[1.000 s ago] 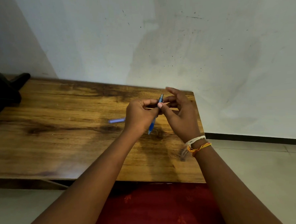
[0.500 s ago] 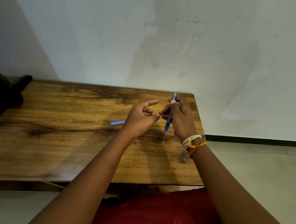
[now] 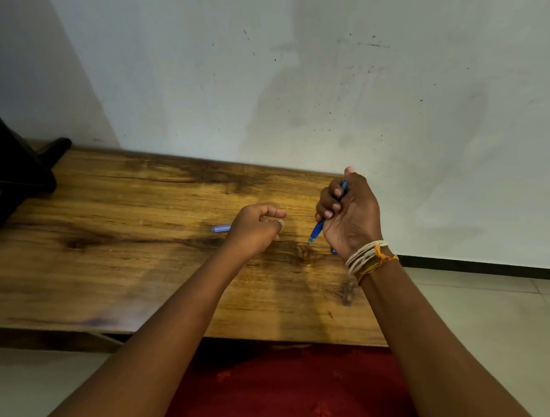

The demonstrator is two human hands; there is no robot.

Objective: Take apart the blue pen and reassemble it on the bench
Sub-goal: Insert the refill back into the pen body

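Note:
My right hand (image 3: 350,217) is wrapped around the blue pen (image 3: 317,231), held tip-down over the right part of the wooden bench (image 3: 110,249). The pen's top end shows above my fingers, and its tip points at the wood without clearly touching it. My left hand (image 3: 257,230) hovers just left of it, fingers curled and thumb out; whether it pinches a small part I cannot tell. A pale purple pen piece (image 3: 220,228) lies flat on the bench, partly hidden behind my left hand.
A dark object (image 3: 7,165) stands on the bench's far left end. The white wall (image 3: 292,80) rises right behind the bench. The bench's right edge lies just past my right hand. A red cloth (image 3: 283,392) is below the front edge, on a pale tiled floor (image 3: 496,324).
My hands have separated. My right hand took the pen from the left, closed into a fist around it and moved right; my left hand let go and curled its fingers.

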